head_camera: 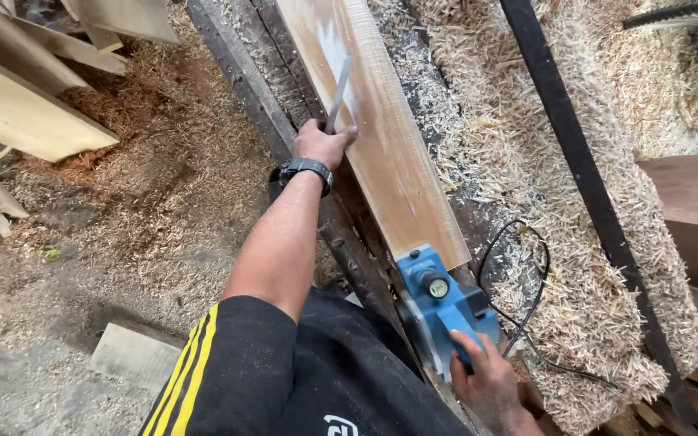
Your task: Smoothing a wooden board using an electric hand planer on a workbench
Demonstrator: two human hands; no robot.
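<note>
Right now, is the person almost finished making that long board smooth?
Hard to say for sure. The long board already looks pale and smooth on top, and wood shavings lie piled beside it, so a lot of planing looks done. In hand: the left hand lays a thin metal ruler on the board, and the right hand holds the blue electric planer at the near end. Probably checking flatness; more passes may remain.
</note>
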